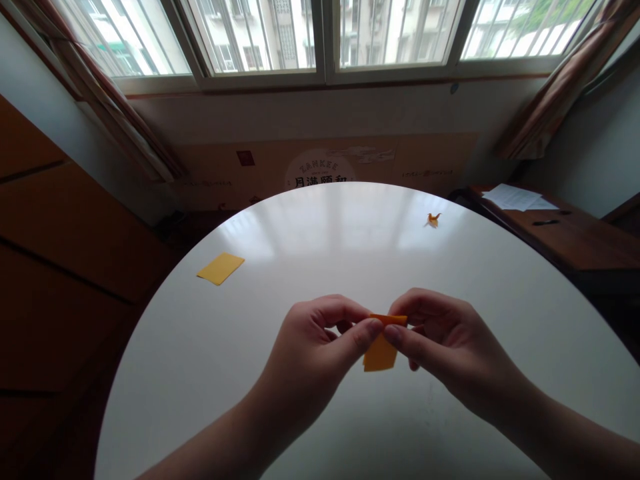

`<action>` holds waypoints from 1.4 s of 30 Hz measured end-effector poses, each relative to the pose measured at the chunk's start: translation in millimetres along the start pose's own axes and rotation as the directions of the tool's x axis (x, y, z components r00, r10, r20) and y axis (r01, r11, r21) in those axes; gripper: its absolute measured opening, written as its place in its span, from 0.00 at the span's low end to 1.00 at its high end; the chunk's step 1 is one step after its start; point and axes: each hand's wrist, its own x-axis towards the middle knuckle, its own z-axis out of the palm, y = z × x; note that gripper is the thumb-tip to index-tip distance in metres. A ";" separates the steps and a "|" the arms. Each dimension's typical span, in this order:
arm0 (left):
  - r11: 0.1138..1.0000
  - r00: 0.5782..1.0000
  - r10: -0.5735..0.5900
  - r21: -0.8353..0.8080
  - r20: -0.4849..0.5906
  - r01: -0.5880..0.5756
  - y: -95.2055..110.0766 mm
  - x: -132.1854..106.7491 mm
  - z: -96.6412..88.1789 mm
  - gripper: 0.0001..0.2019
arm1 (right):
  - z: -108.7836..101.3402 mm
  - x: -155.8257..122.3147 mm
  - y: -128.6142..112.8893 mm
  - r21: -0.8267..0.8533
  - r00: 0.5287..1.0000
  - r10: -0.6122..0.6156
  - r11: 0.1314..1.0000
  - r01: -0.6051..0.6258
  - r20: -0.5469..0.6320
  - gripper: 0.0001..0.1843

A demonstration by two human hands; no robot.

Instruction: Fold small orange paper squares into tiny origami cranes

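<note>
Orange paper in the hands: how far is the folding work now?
Done, it seems: one small folded orange figure stands on the white table, far right. In hand: left hand and right hand pinch the orange paper, only partly folded, above the table. To do: a flat yellow sheet lies unfolded at the left.

Yellow sheet (pixel 221 268) left on white table (pixel 350 233); small folded figure (pixel 433 219) far right.

Left hand (pixel 320 343): bare.
Right hand (pixel 443 343): bare.
Left forearm (pixel 215 440): uncovered to frame edge.
Right forearm (pixel 570 433): uncovered to frame edge.
</note>
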 end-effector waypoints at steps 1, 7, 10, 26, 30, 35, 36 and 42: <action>1.000 1.000 0.014 0.009 -0.005 -0.014 0.6 -0.4 0.7 0.07 | 0.0 0.4 -0.3 -0.003 1.000 -0.002 1.000 0.002 -0.003 0.06; 0.994 0.995 0.084 0.080 -0.044 -0.081 0.2 -3.6 3.8 0.06 | 1.3 0.5 -1.8 -0.066 1.000 0.010 0.998 -0.011 -0.023 0.03; 0.989 0.991 0.125 0.092 -0.051 -0.120 -1.5 -4.8 4.3 0.05 | 2.4 -0.8 -1.9 -0.081 0.999 0.020 0.996 -0.023 -0.036 0.03; 0.999 0.999 -0.016 -0.029 -0.034 0.015 -3.1 -1.5 2.4 0.08 | -1.2 2.4 3.8 0.097 0.997 0.059 0.994 -0.054 -0.043 0.04; 0.999 0.999 -0.030 -0.021 -0.038 0.029 -4.2 -0.4 2.2 0.09 | -2.8 2.2 4.5 0.085 0.998 0.053 0.995 -0.051 -0.023 0.04; 1.000 0.999 -0.023 -0.014 -0.024 0.023 -5.0 -0.4 2.2 0.10 | -4.4 1.9 6.1 0.096 0.999 0.047 0.994 -0.045 -0.014 0.06; 1.000 0.999 -0.021 -0.013 -0.024 0.020 -5.0 -0.5 2.2 0.10 | -4.2 2.0 6.0 0.099 0.999 0.048 0.994 -0.046 -0.017 0.06; 1.000 0.998 -0.028 -0.003 -0.048 0.028 -4.9 -0.4 1.7 0.12 | -2.4 2.2 3.4 0.090 0.998 0.055 0.995 -0.053 -0.026 0.04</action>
